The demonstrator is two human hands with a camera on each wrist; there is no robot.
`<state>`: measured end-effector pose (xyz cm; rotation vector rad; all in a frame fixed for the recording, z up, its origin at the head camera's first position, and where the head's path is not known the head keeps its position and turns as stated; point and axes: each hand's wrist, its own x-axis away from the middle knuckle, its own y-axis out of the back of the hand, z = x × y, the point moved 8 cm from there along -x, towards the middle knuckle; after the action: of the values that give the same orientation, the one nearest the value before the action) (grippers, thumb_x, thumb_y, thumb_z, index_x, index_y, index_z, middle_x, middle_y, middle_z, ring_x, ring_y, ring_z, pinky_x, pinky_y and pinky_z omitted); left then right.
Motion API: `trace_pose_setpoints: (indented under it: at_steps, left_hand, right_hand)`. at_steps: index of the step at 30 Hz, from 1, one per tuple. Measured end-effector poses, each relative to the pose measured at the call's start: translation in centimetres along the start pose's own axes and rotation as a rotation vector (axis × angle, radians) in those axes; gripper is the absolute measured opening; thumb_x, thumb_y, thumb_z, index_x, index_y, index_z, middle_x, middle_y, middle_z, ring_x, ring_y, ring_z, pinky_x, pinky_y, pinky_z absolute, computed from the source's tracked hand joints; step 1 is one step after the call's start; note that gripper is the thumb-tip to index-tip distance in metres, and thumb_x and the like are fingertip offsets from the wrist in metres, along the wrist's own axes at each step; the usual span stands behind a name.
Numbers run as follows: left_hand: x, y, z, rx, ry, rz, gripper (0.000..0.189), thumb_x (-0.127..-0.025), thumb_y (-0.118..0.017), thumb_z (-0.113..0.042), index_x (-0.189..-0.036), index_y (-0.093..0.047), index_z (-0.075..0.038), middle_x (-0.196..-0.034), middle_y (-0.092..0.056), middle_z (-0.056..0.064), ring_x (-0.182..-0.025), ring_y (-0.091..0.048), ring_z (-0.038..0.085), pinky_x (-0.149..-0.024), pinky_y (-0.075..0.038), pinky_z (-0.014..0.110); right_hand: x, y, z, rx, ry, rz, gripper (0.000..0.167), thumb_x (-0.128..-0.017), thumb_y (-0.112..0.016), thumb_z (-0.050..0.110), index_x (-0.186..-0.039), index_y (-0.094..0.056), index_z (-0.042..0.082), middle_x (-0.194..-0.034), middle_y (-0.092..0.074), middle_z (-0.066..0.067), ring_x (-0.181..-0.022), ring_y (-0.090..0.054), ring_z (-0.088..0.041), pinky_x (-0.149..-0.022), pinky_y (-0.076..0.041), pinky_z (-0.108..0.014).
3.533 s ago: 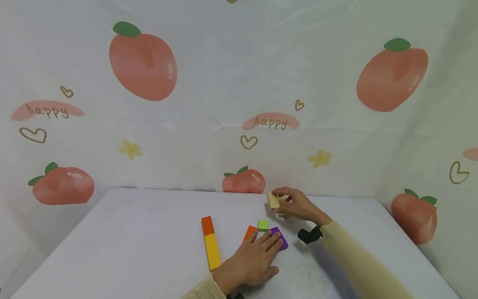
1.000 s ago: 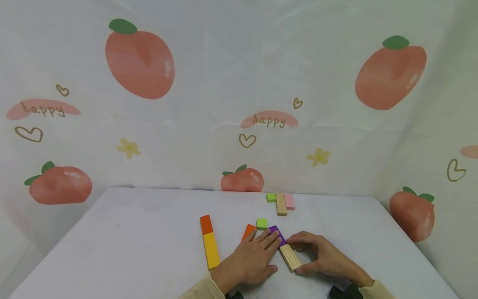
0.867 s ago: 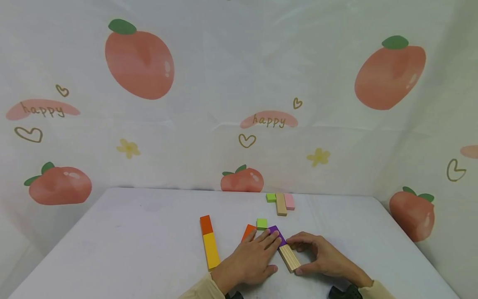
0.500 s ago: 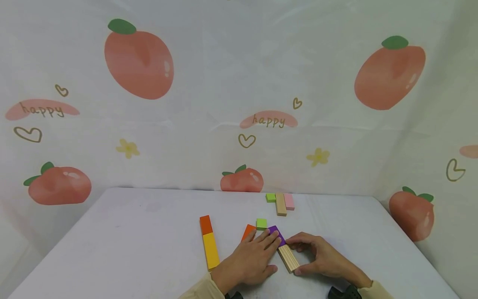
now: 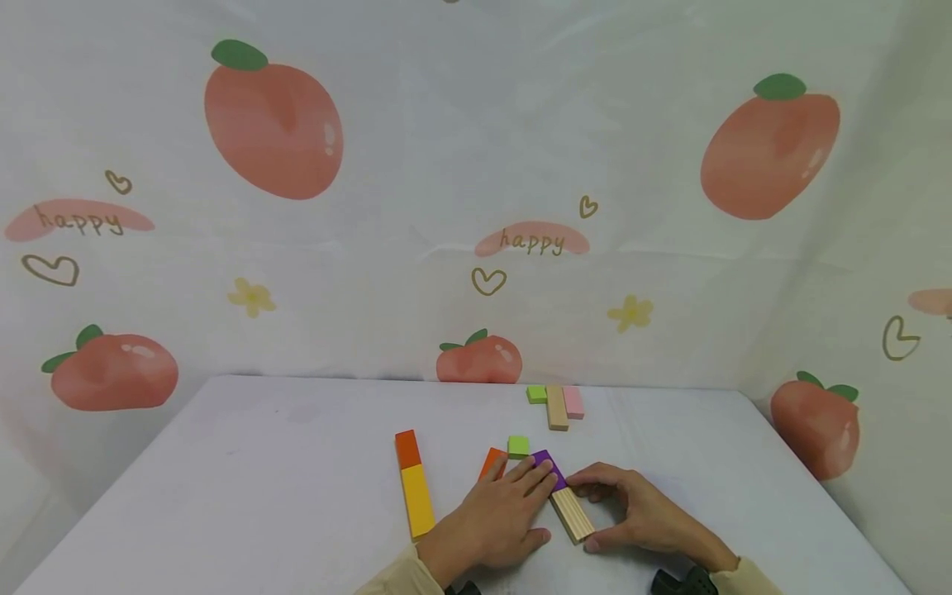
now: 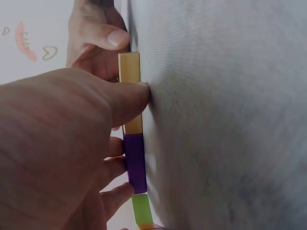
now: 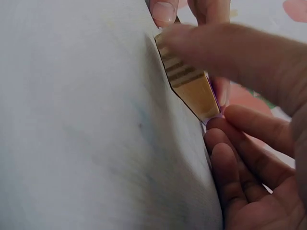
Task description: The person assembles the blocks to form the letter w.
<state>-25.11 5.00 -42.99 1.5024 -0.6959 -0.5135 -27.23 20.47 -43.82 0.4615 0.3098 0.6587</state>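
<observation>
My left hand (image 5: 497, 519) lies with fingers spread and straight, its fingertips on a purple block (image 5: 546, 465) and near an orange block (image 5: 491, 463), which is partly covered. Against the purple block's near end lies a ridged plain wooden block (image 5: 573, 517), flat on the table. Thumb and forefinger of my right hand (image 5: 635, 508) pinch that wooden block at its two ends. In the right wrist view, the ridged block (image 7: 192, 91) shows dark stripes beneath the thumb. A small green block (image 5: 518, 447) sits between the orange and purple ones, at their far ends.
To the left, a red-orange block (image 5: 407, 449) and a longer yellow block (image 5: 418, 500) lie end to end. Near the table's back edge are a green block (image 5: 536, 394), a plain wooden block (image 5: 557, 407) and a pink block (image 5: 573, 402).
My right hand has brought the ridged wooden block from the back of the table to the purple block's near end. Over the last second both hands have stayed nearly still.
</observation>
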Motion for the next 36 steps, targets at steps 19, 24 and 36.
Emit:
trace_pose_setpoints:
  at_steps: [19, 24, 36]
  left_hand:
    - [0.3, 0.5, -0.1, -0.004, -0.011, -0.038, 0.070, -0.100, -0.055, -0.053, -0.159, -0.036, -0.021, -0.166, -0.027, -0.006, -0.152, -0.023, 0.015, -0.121, -0.021, 0.053]
    - [0.3, 0.5, -0.1, -0.006, -0.015, -0.054, 0.070, -0.100, -0.056, -0.053, -0.159, -0.036, -0.021, -0.165, -0.028, -0.006, -0.152, -0.024, 0.015, -0.122, -0.021, 0.053]
    - [0.3, 0.3, -1.1, -0.089, -0.054, -0.046, 0.072, -0.099, -0.054, -0.056, -0.160, -0.034, -0.024, -0.166, -0.027, -0.007, -0.153, -0.021, 0.015, -0.121, -0.023, 0.052]
  right_hand:
    - [0.7, 3.0, -1.6, -0.130, -0.147, -0.232, 0.040, -0.096, -0.070, 0.011, -0.129, -0.061, -0.009, -0.121, -0.067, -0.023, -0.101, -0.065, -0.013, -0.086, -0.055, -0.024]
    - [0.7, 2.9, -1.6, -0.146, -0.145, -0.224, 0.040, -0.096, -0.069, 0.010, -0.129, -0.060, -0.010, -0.121, -0.066, -0.024, -0.102, -0.065, -0.013, -0.086, -0.055, -0.024]
    - [0.8, 2.9, -1.6, -0.163, -0.127, -0.214, 0.039, -0.098, -0.067, 0.009, -0.130, -0.059, -0.011, -0.121, -0.065, -0.026, -0.102, -0.065, -0.012, -0.087, -0.055, -0.023]
